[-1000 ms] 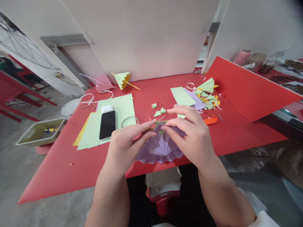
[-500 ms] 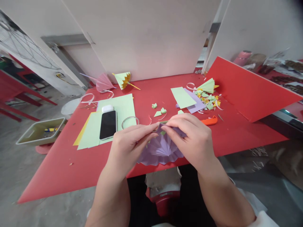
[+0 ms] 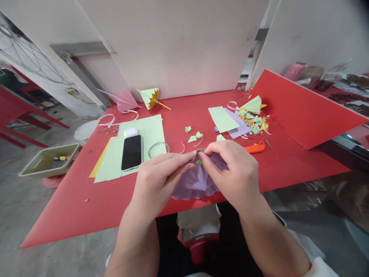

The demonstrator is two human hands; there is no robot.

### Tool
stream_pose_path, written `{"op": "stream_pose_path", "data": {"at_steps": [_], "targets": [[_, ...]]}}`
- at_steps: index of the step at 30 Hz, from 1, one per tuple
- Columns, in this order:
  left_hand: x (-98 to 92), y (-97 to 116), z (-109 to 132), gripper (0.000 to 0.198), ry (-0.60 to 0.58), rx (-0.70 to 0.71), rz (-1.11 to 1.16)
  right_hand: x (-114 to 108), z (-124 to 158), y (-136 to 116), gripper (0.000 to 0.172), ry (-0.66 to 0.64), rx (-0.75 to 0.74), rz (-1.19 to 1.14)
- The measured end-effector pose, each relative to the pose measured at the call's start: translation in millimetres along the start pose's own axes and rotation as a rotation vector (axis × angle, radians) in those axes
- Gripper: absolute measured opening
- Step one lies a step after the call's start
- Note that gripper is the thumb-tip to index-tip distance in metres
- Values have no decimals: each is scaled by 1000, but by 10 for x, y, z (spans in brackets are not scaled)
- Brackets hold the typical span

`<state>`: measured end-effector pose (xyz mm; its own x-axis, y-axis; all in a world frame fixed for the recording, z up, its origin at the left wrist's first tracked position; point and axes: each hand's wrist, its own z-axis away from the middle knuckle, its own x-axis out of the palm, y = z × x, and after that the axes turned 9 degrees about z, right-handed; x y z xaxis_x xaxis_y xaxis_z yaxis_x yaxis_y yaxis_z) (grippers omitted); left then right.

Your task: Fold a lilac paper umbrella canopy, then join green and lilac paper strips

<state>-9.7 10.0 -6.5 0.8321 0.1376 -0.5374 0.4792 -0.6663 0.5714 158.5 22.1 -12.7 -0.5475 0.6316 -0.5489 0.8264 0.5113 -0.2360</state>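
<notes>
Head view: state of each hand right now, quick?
Left hand: closed, pinching the far edge of the pleated purple paper between thumb and fingers.
Right hand: closed, pinching the same edge, fingertips close to the left's.

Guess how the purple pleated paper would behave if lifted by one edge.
The purple pleated paper is probably light and easily crumpled, since it looks thin. It would likely flex across its fanned folds, though those pleats may stiffen it lengthwise.

pleated paper: purple | table: red | phone screen: black
</notes>
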Motion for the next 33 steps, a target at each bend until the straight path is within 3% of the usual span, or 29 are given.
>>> {"op": "stream_pose_path", "data": {"at_steps": [3, 8, 11, 25, 31, 33], "targets": [[0, -8, 1, 22, -10, -20, -17, -8, -1, 4, 1, 1, 20, -10], [-8, -29, 15, 37, 6, -100, -42, -16, -3, 42, 18, 1, 22, -54], [3, -34, 17, 39, 21, -134, -66, -19, -2, 46, 16, 9, 25, -66], [99, 14, 0, 14, 6, -25, -95, -49, 10, 13, 9, -43, 55, -30], [88, -31, 11, 19, 5, -25, -63, -143, 0, 66, 28, -246, 63, -159], [79, -48, 10, 23, -10, -7, -41, -177, 1, 83, 27, -315, 52, -173]]}}
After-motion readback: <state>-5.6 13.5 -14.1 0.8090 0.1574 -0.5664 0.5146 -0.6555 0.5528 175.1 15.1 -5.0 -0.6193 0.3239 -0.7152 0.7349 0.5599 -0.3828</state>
